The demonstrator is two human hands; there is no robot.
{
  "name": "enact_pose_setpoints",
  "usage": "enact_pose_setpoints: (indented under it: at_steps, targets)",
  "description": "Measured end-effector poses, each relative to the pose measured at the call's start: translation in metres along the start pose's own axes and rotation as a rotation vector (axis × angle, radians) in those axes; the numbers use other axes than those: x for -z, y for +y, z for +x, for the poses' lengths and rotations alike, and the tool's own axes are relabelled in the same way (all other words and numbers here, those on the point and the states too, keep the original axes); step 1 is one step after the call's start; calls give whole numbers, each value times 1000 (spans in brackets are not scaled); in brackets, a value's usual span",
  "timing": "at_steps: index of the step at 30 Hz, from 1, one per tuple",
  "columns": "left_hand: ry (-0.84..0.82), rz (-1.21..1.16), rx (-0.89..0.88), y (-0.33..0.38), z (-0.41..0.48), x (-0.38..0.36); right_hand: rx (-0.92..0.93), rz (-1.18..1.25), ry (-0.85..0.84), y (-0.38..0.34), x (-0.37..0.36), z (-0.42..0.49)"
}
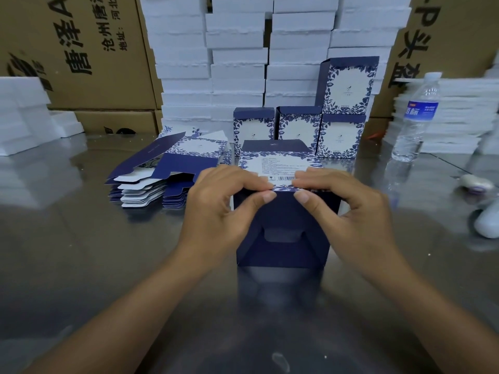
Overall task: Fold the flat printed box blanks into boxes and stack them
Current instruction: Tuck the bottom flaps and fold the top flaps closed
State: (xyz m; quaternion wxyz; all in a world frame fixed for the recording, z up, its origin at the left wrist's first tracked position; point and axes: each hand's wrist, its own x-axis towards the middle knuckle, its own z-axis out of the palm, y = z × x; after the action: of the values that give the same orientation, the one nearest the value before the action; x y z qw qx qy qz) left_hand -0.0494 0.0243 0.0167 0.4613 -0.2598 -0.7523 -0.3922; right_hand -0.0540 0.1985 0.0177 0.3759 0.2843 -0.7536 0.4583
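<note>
While the left hand and right hand each pinch the upper edge of the box at frame centre, it rests on the desk with its base facing the camera, probably to seat the bottom flaps. Flat blanks wait centre-left, and finished boxes stand behind. The box's far end is hidden.

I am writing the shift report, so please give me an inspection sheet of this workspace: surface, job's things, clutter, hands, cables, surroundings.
Surface: shiny metal table.
Job's things: half-folded box in hand; pile of flat blanks to its left; three folded boxes behind, a fourth box on the rightmost.
Clutter: water bottle at right; blurred white object at right edge.
Hands: left hand and right hand pinch the half-folded box's upper edge.
Cables: nothing seen.
Surroundings: stacked white foam pieces, brown cartons.
</note>
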Motion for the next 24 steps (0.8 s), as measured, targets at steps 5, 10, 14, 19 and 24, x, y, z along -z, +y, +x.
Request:
enact_pose_setpoints:
  at_steps: [5,10,14,19,24]
  targets:
    - [-42,-66,70,-1,0,5,-2,13,9,1,-3,1]
    - [-52,-117,131,-4,0,11,13,15,11,2,-2,0]
    - [-63,-120,136,-4,2,8,-17,39,-20,4,2,1]
    - [-91,-180,199,-8,3,10,-53,62,-9,7,7,2]
    - [-104,-289,299,-11,3,12,-67,41,25,8,6,2]
